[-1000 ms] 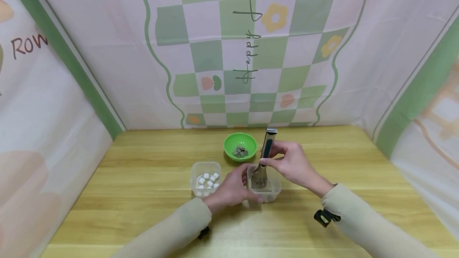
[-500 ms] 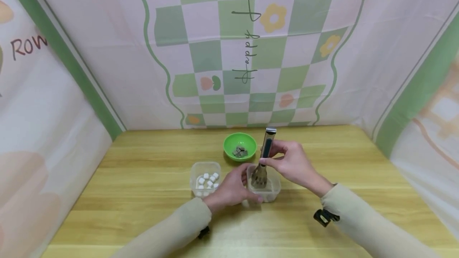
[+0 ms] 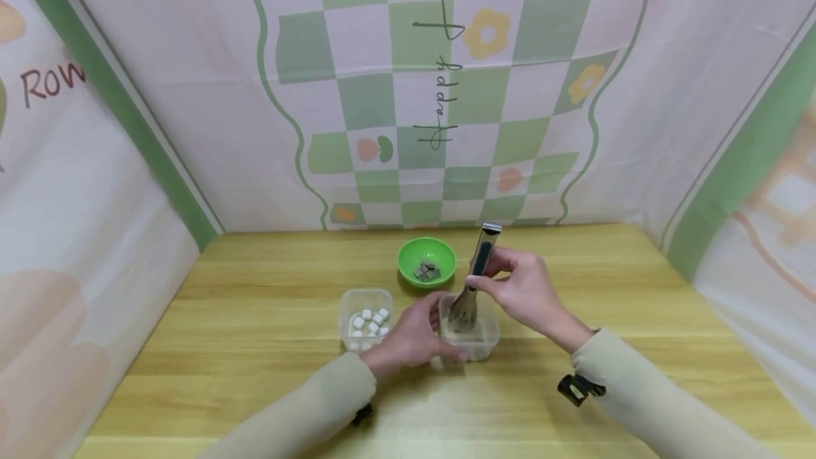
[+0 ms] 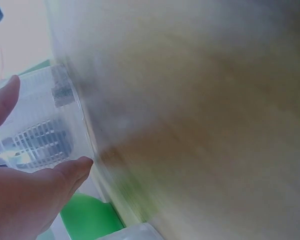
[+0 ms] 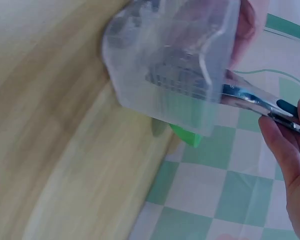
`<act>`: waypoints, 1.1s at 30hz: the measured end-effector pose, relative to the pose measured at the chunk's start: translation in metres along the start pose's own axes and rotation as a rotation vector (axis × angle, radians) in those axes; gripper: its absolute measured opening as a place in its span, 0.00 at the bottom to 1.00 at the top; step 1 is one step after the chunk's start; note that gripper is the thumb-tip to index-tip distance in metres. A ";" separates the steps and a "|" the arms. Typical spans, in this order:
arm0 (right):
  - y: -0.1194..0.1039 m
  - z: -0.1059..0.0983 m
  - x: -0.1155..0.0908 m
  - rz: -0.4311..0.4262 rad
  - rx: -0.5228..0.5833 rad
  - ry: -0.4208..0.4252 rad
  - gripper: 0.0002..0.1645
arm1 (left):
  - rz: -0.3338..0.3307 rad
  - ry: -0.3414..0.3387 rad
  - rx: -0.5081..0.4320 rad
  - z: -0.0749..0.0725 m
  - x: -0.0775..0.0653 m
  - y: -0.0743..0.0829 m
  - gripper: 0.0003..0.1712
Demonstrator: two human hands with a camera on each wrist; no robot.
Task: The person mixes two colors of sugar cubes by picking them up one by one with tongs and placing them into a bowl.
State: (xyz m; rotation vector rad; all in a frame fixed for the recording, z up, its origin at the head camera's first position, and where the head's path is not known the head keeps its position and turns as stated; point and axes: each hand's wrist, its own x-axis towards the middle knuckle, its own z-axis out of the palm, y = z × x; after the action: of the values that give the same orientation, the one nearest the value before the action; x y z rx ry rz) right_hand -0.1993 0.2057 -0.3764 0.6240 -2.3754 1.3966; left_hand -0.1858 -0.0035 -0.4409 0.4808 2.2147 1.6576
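My right hand (image 3: pixel 525 292) pinches metal tongs (image 3: pixel 482 255) by their dark-inlaid handle. The slotted heads point down inside a clear plastic container (image 3: pixel 489 331). Through its wall in the right wrist view, the slotted heads (image 5: pixel 182 80) show close together. My left hand (image 3: pixel 414 335) holds this container from the left, thumb at the front and fingers at the far side. A small dark cube (image 4: pixel 63 96) shows low in the container in the left wrist view. Behind stands a green bowl (image 3: pixel 408 253) holding several grey-brown cubes (image 3: pixel 427 271).
A second clear container (image 3: pixel 347 301) with several white cubes (image 3: pixel 366 314) stands just left of my left hand, which covers its near right corner. All stand on a wooden table (image 3: pixel 255 303). A patterned cloth (image 3: pixel 421 91) hangs behind the table's far edge.
The tongs' handle has tipped slightly to the right, and my right hand has moved a little up and right with it. The left hand and the containers keep their places.
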 end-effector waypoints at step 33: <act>-0.019 -0.005 0.078 0.061 -0.043 0.277 0.10 | -0.001 -0.011 -0.006 -0.001 0.001 -0.002 0.56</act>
State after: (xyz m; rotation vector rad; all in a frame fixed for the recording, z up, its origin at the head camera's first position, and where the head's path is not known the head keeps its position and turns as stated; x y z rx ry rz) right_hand -0.2559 0.1861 -0.3229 0.3246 -2.2129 1.3543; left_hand -0.1875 -0.0045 -0.4430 0.4854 2.2015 1.6564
